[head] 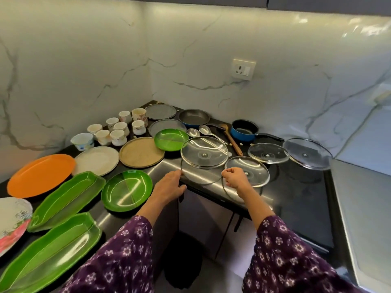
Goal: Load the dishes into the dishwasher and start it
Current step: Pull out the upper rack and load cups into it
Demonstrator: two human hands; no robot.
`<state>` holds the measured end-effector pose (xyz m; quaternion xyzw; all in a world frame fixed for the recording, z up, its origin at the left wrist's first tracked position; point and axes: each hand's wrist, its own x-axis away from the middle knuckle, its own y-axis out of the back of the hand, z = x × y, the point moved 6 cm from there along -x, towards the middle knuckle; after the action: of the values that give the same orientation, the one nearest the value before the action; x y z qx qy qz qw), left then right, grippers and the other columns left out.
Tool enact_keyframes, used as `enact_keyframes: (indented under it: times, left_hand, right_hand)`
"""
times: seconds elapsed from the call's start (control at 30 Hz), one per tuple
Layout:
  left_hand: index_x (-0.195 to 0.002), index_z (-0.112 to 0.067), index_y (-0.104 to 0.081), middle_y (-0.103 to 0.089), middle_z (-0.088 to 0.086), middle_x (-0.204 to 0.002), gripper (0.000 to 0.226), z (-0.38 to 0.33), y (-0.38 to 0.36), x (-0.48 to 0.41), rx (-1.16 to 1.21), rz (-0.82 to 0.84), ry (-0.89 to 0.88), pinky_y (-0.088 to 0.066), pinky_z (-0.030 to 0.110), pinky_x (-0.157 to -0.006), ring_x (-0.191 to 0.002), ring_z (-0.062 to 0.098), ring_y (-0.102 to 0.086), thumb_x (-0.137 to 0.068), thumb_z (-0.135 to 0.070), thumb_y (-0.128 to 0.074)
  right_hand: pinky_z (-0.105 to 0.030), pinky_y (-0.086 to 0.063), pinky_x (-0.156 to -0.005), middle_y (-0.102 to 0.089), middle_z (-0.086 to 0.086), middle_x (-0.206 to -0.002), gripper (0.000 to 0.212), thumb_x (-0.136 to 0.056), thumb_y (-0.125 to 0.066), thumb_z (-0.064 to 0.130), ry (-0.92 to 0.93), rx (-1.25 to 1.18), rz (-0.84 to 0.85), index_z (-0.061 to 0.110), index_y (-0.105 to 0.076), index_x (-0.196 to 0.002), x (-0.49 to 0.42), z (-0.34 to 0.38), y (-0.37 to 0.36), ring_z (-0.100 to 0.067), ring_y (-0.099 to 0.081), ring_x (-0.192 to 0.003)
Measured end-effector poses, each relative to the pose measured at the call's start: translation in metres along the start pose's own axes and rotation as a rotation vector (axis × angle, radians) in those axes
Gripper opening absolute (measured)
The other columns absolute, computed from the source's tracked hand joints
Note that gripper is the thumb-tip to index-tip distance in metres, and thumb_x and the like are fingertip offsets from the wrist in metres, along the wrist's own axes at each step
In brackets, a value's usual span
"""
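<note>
dark cluttered worktop point(296, 197). small lid point(251, 169) is pinched by the right hand point(234, 178), big lid point(204, 152) is touched by the left hand point(169, 185) (grip can't be told). pick-up step, both need lifting clear next.

A white switch socket point(244, 69) sits on the white veined marble wall point(84, 60) above the corner of the glossy black tabletop point(306, 208), with dark cabinet fronts point(207, 218) below its edge.

A dark corner countertop point(300, 199) is bearing everything. An orange plate point(41, 175) and two green trays point(67, 199) are lying at its left; white cups point(118, 130) and a blue saucepan point(244, 130) are standing further back.
</note>
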<state>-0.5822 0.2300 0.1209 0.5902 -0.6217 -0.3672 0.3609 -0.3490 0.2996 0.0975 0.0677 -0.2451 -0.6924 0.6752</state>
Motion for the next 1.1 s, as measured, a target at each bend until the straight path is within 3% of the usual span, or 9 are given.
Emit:
enact_keyframes:
  times: [0.07,0.17,0.33,0.57,0.73,0.9,1.1]
  left_hand:
    - [-0.127,-0.016,-0.048,-0.056,0.006,-0.125,0.048,0.005,-0.002,-0.027,0.005,-0.006,0.018,-0.044,0.038,-0.096,-0.117,0.022,-0.051,-0.084,-0.033,-0.059]
    - [-0.130,-0.017,-0.046,-0.054,0.005,-0.127,0.049,0.018,-0.002,-0.055,0.031,-0.011,0.064,-0.045,0.038,-0.094,-0.110,0.022,-0.055,-0.085,-0.033,-0.059]
    - [-0.133,-0.016,-0.045,-0.052,0.007,-0.131,0.051,0.053,0.005,-0.089,0.035,-0.007,0.146,-0.041,0.038,-0.099,-0.121,0.023,-0.048,-0.086,-0.031,-0.060]
    - [-0.131,-0.012,-0.046,-0.052,0.011,-0.130,0.050,0.109,0.037,-0.129,0.053,-0.031,0.196,-0.041,0.039,-0.097,-0.120,0.027,-0.048,-0.086,-0.029,-0.061]
    - [-0.131,-0.015,-0.045,-0.052,0.009,-0.130,0.050,0.143,0.062,-0.159,0.037,-0.069,0.216,-0.043,0.040,-0.094,-0.119,0.026,-0.049,-0.086,-0.028,-0.061]
    - [-0.133,-0.013,-0.046,-0.052,0.008,-0.134,0.053,0.170,0.080,-0.185,0.066,-0.101,0.226,-0.044,0.039,-0.095,-0.117,0.025,-0.052,-0.085,-0.027,-0.064]
    - [-0.133,-0.011,-0.045,-0.053,0.010,-0.132,0.054,0.209,0.109,-0.209,0.056,-0.173,0.319,-0.044,0.037,-0.094,-0.119,0.024,-0.051,-0.085,-0.025,-0.064]
  right_hand:
    - [-0.037,-0.051,-0.075,-0.059,-0.001,-0.071,0.008,-0.081,-0.060,0.019,0.007,0.029,0.017,0.013,-0.061,-0.076,-0.030,0.008,-0.006,-0.016,-0.055,-0.073]
    - [-0.035,-0.047,-0.069,-0.056,-0.005,-0.070,0.010,-0.083,-0.058,0.017,0.030,0.043,0.083,0.008,-0.063,-0.081,-0.064,0.025,-0.024,-0.017,-0.052,-0.071]
    - [-0.035,-0.045,-0.067,-0.054,-0.004,-0.065,0.018,-0.082,-0.059,0.015,0.033,0.035,0.117,0.015,-0.057,-0.064,-0.107,0.051,-0.064,-0.017,-0.050,-0.068]
    - [-0.036,-0.044,-0.066,-0.056,-0.003,-0.066,0.008,-0.078,-0.060,0.017,0.055,0.005,0.162,0.011,-0.061,-0.074,-0.153,0.084,-0.118,-0.019,-0.050,-0.068]
    - [-0.036,-0.045,-0.068,-0.058,-0.006,-0.073,0.023,-0.079,-0.058,0.017,0.075,0.010,0.172,-0.002,-0.065,-0.091,-0.181,0.105,-0.146,-0.018,-0.051,-0.071]
    - [-0.040,-0.050,-0.079,-0.061,-0.001,-0.078,0.012,-0.078,-0.063,0.018,0.088,0.013,0.180,0.010,-0.065,-0.087,-0.205,0.123,-0.169,-0.018,-0.056,-0.079]
    - [-0.037,-0.049,-0.074,-0.059,0.000,-0.074,0.005,-0.081,-0.064,0.018,0.114,0.043,0.238,0.013,-0.062,-0.082,-0.230,0.156,-0.202,-0.017,-0.056,-0.076]
